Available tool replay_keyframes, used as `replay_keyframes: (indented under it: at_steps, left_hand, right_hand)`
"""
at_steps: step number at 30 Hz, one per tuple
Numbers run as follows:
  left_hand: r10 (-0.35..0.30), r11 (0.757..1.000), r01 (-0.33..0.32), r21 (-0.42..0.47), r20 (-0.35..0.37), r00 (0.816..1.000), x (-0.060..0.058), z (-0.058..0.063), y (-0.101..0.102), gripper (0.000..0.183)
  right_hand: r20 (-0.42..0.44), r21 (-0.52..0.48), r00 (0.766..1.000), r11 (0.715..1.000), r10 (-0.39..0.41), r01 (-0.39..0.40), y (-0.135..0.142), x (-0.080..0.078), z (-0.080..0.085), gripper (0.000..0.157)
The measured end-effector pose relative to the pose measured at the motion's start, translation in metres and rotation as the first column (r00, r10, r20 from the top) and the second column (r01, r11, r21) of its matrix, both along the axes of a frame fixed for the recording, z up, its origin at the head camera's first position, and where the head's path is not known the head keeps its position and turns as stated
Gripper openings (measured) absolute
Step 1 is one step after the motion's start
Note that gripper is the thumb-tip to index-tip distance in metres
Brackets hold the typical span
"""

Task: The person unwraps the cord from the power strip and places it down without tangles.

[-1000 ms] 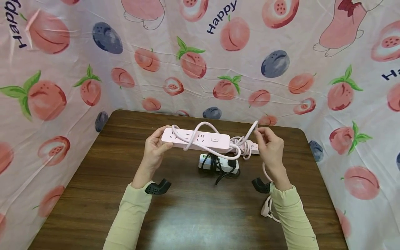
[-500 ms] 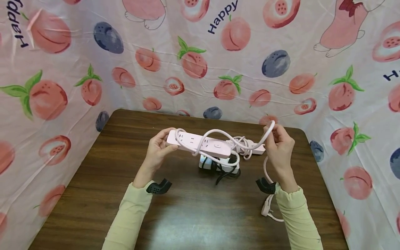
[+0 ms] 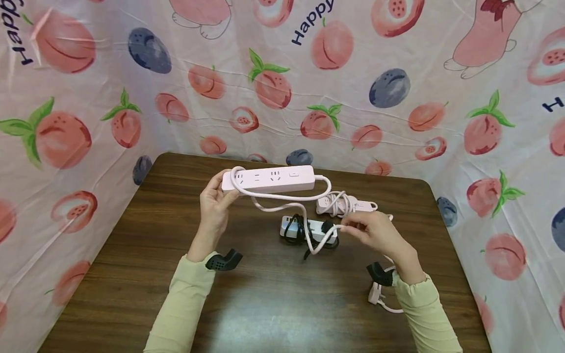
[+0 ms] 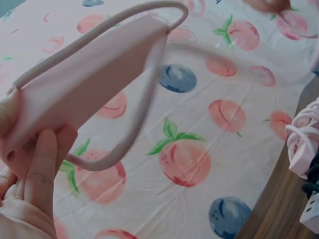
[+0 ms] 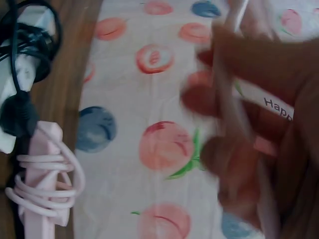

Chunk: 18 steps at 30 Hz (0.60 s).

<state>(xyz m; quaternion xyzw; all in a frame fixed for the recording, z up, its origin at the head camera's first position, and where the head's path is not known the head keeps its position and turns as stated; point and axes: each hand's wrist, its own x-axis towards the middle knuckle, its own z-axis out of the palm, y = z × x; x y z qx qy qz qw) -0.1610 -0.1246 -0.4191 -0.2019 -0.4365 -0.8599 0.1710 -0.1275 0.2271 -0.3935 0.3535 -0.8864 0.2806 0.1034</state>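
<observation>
My left hand [image 3: 214, 203] grips the left end of a pink power strip [image 3: 265, 181], thumb in front, holding it raised over the table with sockets and switch facing me. Its pink cord [image 3: 282, 208] leaves the right end, loops back along the front and round the left end, then sags below. Lower right, my right hand [image 3: 377, 230] pinches that cord between thumb and fingers. A plug [image 3: 374, 294] lies on the table beneath the right wrist. The left wrist view shows the strip's underside [image 4: 89, 84]; the right wrist view shows blurred fingers [image 5: 234, 169] around the cord.
Behind the right hand lies a second pink power strip [image 3: 365, 206] with its cord wound round it. A white power strip [image 3: 318, 228] wrapped in black cord lies mid-table. Peach-printed cloth [image 3: 265, 132] hangs along the table's back and sides.
My right hand has moved down and left with the cord, after first drawing it right. The power strip has tilted more level and risen slightly, and one cord loop is off its middle.
</observation>
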Motion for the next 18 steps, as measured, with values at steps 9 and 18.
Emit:
replay_keyframes:
  at_steps: [9, 18]
  left_hand:
    - [-0.136, 0.989, 0.136, -0.052, -0.003, 0.991, 0.003, -0.003, -0.006, 0.044]
    - [-0.231, 0.953, 0.234, -0.193, 0.036, 0.972, 0.003, -0.013, -0.016, 0.047]
  right_hand:
    - [-0.142, -0.144, 0.819, 0.831, -0.555, 0.538, -0.005, -0.026, -0.003, 0.009]
    - [0.083, -0.701, 0.847, 0.573, -0.525, 0.424, 0.001, -0.033, 0.019, 0.009]
